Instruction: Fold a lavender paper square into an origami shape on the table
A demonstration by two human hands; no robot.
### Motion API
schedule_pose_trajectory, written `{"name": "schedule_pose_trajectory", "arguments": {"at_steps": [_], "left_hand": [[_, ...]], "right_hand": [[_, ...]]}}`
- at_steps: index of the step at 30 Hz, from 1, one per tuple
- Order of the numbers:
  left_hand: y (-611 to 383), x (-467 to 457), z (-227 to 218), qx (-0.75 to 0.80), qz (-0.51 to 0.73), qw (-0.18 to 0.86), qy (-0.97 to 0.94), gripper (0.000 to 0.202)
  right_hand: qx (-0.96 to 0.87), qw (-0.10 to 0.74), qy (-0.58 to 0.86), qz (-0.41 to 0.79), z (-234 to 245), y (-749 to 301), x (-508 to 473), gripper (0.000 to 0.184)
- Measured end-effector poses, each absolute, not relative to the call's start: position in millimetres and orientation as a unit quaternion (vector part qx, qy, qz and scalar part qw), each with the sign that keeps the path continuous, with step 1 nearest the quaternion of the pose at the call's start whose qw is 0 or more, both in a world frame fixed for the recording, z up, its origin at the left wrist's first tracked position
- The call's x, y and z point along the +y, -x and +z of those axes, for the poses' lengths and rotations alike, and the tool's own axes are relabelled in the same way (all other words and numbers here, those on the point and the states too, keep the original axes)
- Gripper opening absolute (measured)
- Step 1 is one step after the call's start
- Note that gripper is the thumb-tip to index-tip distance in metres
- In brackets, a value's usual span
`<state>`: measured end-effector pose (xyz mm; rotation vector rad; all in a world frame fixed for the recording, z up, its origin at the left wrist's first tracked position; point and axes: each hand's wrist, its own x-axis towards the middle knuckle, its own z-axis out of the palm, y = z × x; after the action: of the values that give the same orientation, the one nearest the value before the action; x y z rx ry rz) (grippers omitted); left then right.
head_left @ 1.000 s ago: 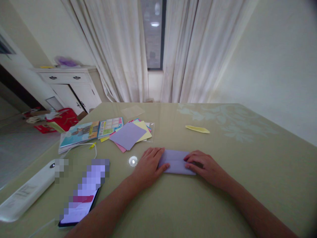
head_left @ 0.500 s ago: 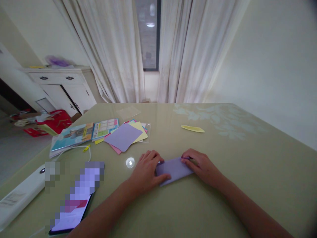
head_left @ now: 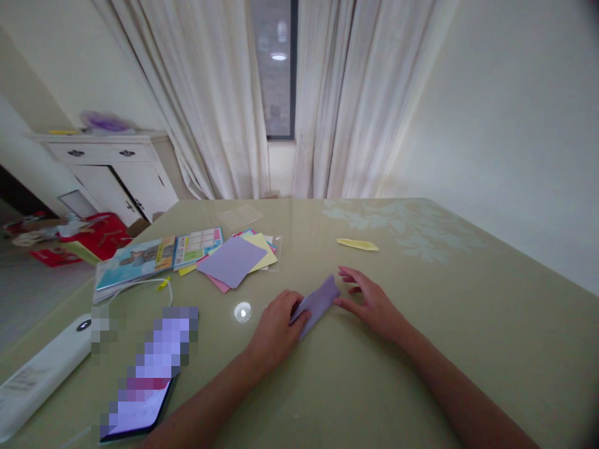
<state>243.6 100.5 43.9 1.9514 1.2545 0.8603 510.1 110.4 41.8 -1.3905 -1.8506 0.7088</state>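
A: Item one, the piece in work?

B: Folded purple paper (head_left: 318, 304), one, narrow, lying aslant in front of the person, between the two hands. Whether it rests flat on the glossy table (head_left: 421, 386) or is tipped up off it, I cannot tell.

A: Hands?

B: Left hand (head_left: 277, 327): gripping the near end of the paper, thumb on the face towards us, fingers curled behind. Right hand (head_left: 365, 299): holding nothing, fingers spread and slightly bent, beside the far end. Its thumb is right by the paper's edge; contact uncertain.

A: Step in hand?

B: By my reading, a regrip or turn of the folded piece, the left hand alone keeping it.

A: And the next move calls for what?

B: In my judgement, a steady left pinch, and right fingers brought in on the far end with the fold edges kept in line. A loose grip could let the layers slip.

A: Remaining stock?

B: Folded yellow paper (head_left: 357, 244), one, beyond the right hand, well apart. Coloured sheets (head_left: 231, 259), a fanned pile, purple uppermost. Booklets (head_left: 135, 260), left of the pile. Smartphone (head_left: 145, 380), screen lit, partly pixelated. White cable (head_left: 150, 280), with a yellow tag (head_left: 163, 283).
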Motion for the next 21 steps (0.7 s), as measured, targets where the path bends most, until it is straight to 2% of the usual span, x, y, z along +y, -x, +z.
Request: {"name": "schedule_pose_trajectory", "arguments": {"at_steps": [2,4,6,9,11,14,21], "left_hand": [[-245,102,46,0.479,0.37,0.355,-0.713,0.015],[-246,104,47,0.467,0.401,0.392,-0.684,0.022],[-246,104,48,0.446,0.418,0.429,-0.665,0.028],[-246,102,49,0.416,0.417,0.478,-0.652,0.03],[-246,99,50,0.39,0.416,0.522,-0.634,0.031],[-248,94,52,0.371,0.432,0.564,-0.598,0.034],[-249,80,63,0.404,0.443,0.557,-0.575,0.031]], "right_hand": [[-0.649,0.378,0.573,0.328,48,-502,117,0.087],[-0.594,0.403,0.567,0.405,56,-489,123,0.091],[-0.561,0.456,0.51,0.467,65,-473,126,0.079],[-0.527,0.524,0.454,0.491,69,-452,122,0.046],[-0.524,0.531,0.45,0.491,67,-445,115,0.039],[-0.519,0.512,0.443,0.522,63,-442,101,0.039],[-0.507,0.494,0.444,0.549,76,-438,77,0.039]]}}
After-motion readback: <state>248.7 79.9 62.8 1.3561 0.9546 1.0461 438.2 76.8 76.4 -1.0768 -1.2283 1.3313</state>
